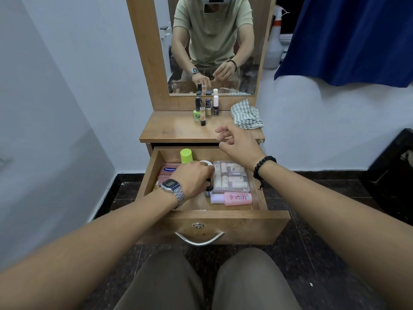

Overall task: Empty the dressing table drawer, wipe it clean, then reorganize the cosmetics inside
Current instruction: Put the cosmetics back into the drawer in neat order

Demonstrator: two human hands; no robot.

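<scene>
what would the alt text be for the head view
A person's left hand grips a small bottle in an open wooden drawer of cosmetics, while the right hand hovers open above it; nail polish bottles stand on the tabletop.

Soft, even indoor light, faint shadows, mild blur, and wide-angle bending at the edges.

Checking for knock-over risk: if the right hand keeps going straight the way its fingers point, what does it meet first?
Probably the nail polish bottles; the right hand points left and slightly back over the tabletop, though depth is unclear.
</scene>
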